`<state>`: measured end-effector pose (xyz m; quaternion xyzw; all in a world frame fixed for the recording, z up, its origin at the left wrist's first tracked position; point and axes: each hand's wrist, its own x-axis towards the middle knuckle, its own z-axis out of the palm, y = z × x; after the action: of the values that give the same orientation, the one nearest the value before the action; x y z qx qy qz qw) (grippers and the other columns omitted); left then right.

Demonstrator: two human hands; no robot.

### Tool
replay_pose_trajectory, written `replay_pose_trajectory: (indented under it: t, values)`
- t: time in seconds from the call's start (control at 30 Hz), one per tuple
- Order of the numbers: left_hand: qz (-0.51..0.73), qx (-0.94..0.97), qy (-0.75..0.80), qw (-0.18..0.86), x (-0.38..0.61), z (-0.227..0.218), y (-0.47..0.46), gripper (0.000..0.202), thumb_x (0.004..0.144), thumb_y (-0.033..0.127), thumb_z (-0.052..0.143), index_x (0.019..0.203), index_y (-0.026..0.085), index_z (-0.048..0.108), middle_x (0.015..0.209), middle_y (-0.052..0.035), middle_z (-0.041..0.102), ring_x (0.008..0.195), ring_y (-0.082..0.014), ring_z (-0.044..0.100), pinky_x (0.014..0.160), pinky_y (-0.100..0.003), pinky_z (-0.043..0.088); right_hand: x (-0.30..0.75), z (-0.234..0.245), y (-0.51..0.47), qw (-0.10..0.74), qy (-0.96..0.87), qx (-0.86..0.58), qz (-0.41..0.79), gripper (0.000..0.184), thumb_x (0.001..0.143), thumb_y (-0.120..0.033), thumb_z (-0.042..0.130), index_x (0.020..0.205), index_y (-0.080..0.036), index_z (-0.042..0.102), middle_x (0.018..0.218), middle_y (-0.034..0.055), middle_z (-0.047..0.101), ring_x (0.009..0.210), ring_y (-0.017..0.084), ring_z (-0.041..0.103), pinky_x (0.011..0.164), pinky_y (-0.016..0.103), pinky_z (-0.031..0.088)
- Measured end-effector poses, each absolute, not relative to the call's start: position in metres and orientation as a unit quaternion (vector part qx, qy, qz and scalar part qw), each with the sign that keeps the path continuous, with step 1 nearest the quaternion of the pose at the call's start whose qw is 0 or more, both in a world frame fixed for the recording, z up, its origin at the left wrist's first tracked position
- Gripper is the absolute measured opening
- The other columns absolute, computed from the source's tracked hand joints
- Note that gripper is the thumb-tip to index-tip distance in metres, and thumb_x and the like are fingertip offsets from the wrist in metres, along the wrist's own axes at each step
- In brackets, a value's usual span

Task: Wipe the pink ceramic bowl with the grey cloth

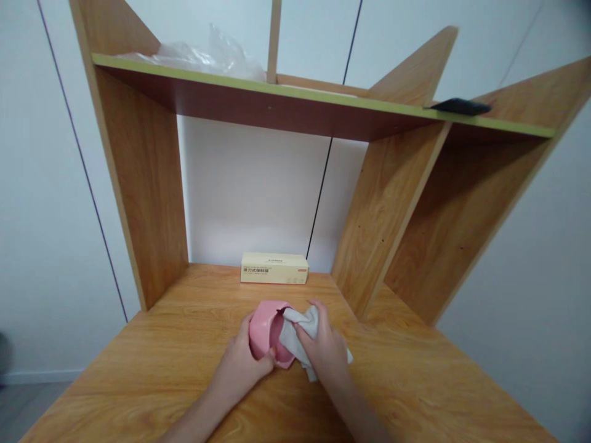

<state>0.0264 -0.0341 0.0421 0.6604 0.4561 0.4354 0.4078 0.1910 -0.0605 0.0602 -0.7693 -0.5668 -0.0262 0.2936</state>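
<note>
A pink, faceted bowl is tilted on its side above the wooden desk, its opening turned toward the right. My left hand grips it from the left, with the thumb over the near rim. In my right hand is a pale grey cloth, bunched between thumb and fingers. Part of the cloth reaches over the bowl's rim at its opening, and its loose end hangs below my right hand. The far side of the bowl and some fingertips are hidden.
Behind the hands, a cream cling-film box stands on the wooden desk. An overhead shelf holds clear plastic wrapping and a flat black object. Upright wooden panels frame the sides.
</note>
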Motion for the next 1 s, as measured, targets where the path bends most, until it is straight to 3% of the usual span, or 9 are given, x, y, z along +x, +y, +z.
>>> replay_pose_trajectory:
  t: [0.1, 0.17, 0.33, 0.5, 0.67, 0.73, 0.83, 0.9, 1.0]
  values:
    - [0.453, 0.524, 0.476, 0.542, 0.03, 0.037, -0.024, 0.039, 0.063, 0.025, 0.061, 0.098, 0.013, 0.048, 0.073, -0.0053, 0.064, 0.047, -0.0159, 0.059, 0.043, -0.026, 0.048, 0.201, 0.058, -0.057, 0.317, -0.551, -0.771, 0.011, 0.041, 0.079, -0.042, 0.042, 0.113, -0.02, 0.04, 0.086, 0.0054, 0.064, 0.077, 0.022, 0.062, 0.058, 0.027, 0.041]
    - [0.452, 0.472, 0.482, 0.583, 0.031, 0.036, -0.02, 0.03, 0.069, 0.029, 0.056, 0.093, 0.012, 0.047, 0.061, -0.0018, 0.061, 0.032, -0.0109, 0.05, 0.033, -0.023, 0.043, 0.212, 0.055, -0.054, 0.332, -0.555, -0.763, 0.016, 0.035, 0.079, -0.038, 0.043, 0.109, -0.019, 0.043, 0.096, 0.0068, 0.061, 0.087, 0.021, 0.059, 0.065, 0.027, 0.041]
    - [0.484, 0.421, 0.453, 0.619, 0.025, 0.043, -0.021, 0.023, 0.075, 0.034, 0.052, 0.085, 0.014, 0.048, 0.055, 0.0048, 0.052, 0.032, -0.004, 0.043, 0.046, -0.025, 0.052, 0.236, 0.052, -0.05, 0.271, -0.588, -0.762, 0.019, 0.024, 0.077, -0.032, 0.046, 0.092, -0.016, 0.057, 0.096, 0.0109, 0.06, 0.094, 0.023, 0.053, 0.078, 0.031, 0.037]
    - [0.511, 0.359, 0.42, 0.659, 0.02, 0.044, -0.02, 0.025, 0.07, 0.039, 0.056, 0.078, 0.016, 0.05, 0.041, 0.0115, 0.036, 0.03, -0.003, 0.033, 0.046, -0.024, 0.051, 0.223, 0.054, -0.063, 0.233, -0.625, -0.742, 0.062, 0.019, 0.074, -0.033, 0.05, 0.079, -0.018, 0.059, 0.08, 0.0051, 0.065, 0.077, 0.019, 0.058, 0.065, 0.026, 0.039]
    - [0.525, 0.347, 0.382, 0.677, 0.02, 0.041, -0.018, 0.031, 0.064, 0.044, 0.059, 0.075, 0.016, 0.05, 0.037, 0.0127, 0.035, 0.03, -0.0034, 0.032, 0.046, -0.022, 0.048, 0.192, 0.068, -0.08, 0.208, -0.69, -0.683, 0.123, 0.029, 0.073, -0.048, 0.051, 0.071, -0.02, 0.059, 0.072, 0.0029, 0.064, 0.07, 0.018, 0.057, 0.061, 0.026, 0.039]
    - [0.521, 0.351, 0.378, 0.68, 0.019, 0.04, -0.018, 0.033, 0.062, 0.047, 0.059, 0.071, 0.017, 0.049, 0.037, 0.0126, 0.036, 0.03, -0.0032, 0.032, 0.045, -0.021, 0.047, 0.182, 0.077, -0.076, 0.267, -0.681, -0.672, 0.117, 0.031, 0.078, -0.046, 0.044, 0.078, -0.018, 0.059, 0.081, 0.006, 0.063, 0.081, 0.02, 0.056, 0.071, 0.029, 0.04]
    - [0.518, 0.376, 0.369, 0.674, 0.018, 0.038, -0.017, 0.035, 0.061, 0.049, 0.059, 0.068, 0.017, 0.049, 0.036, 0.0126, 0.035, 0.029, -0.0033, 0.032, 0.042, -0.018, 0.042, 0.17, 0.088, -0.057, 0.38, -0.628, -0.664, 0.143, 0.039, 0.081, -0.04, 0.043, 0.108, -0.013, 0.049, 0.103, 0.0117, 0.058, 0.096, 0.02, 0.053, 0.084, 0.032, 0.038]
    - [0.518, 0.403, 0.361, 0.663, 0.018, 0.034, -0.015, 0.036, 0.062, 0.051, 0.057, 0.069, 0.016, 0.05, 0.034, 0.0122, 0.035, 0.029, -0.004, 0.032, 0.04, -0.017, 0.04, 0.161, 0.091, -0.043, 0.402, -0.596, -0.661, 0.215, 0.047, 0.079, -0.039, 0.046, 0.119, -0.014, 0.041, 0.1, 0.0101, 0.059, 0.089, 0.018, 0.057, 0.08, 0.031, 0.042]
    - [0.513, 0.435, 0.352, 0.651, 0.021, 0.028, -0.011, 0.04, 0.061, 0.055, 0.055, 0.069, 0.016, 0.049, 0.03, 0.0119, 0.033, 0.026, -0.0043, 0.027, 0.034, -0.017, 0.035, 0.153, 0.091, -0.028, 0.384, -0.566, -0.663, 0.303, 0.042, 0.077, -0.03, 0.047, 0.117, -0.019, 0.043, 0.07, 0.0006, 0.062, 0.057, 0.014, 0.06, 0.056, 0.026, 0.048]
